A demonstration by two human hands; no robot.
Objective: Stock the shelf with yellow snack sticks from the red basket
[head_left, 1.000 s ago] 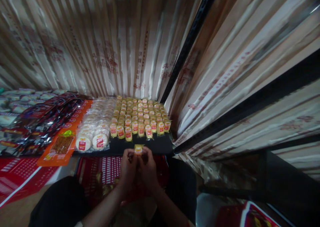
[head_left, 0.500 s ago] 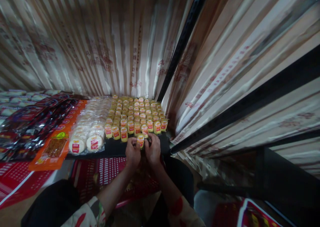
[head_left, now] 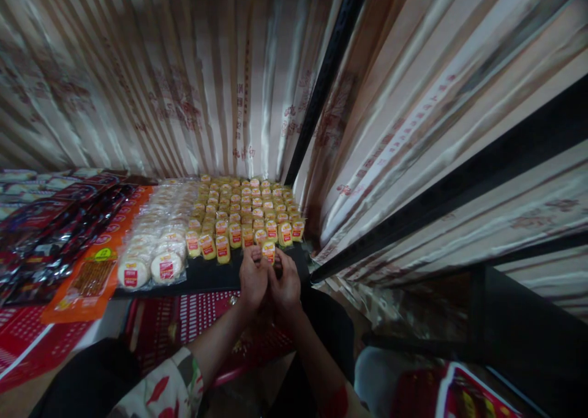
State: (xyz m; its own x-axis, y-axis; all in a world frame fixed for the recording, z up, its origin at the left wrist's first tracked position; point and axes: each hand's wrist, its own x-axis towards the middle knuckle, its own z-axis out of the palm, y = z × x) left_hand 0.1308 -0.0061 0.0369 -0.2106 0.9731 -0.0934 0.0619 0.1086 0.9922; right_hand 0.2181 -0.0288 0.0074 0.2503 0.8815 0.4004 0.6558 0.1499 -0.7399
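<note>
Between my two hands is a small yellow packaged cake [head_left: 269, 253] with a red and white label, held upright near the front edge of the black shelf [head_left: 209, 278]. My left hand [head_left: 254, 278] pinches it from the left, fingers curled. From the other side my right hand [head_left: 285, 283] grips it with thumb and fingers. Just beyond stand rows of matching yellow packaged cakes [head_left: 223, 249], labels facing me. My fingers partly cover the held cake's sides.
Left of the yellow rows lie white round packaged cakes [head_left: 168, 267], an orange snack bag [head_left: 87, 286] and dark red packets [head_left: 59, 234]. A red basket [head_left: 193, 311] sits below the shelf. Pleated curtains [head_left: 206, 87] and black metal posts [head_left: 328, 81] stand behind and to the right.
Both hands have moved slightly right with the cake and closer together around it. The view has shifted a little, so the shelf goods appear further left.
</note>
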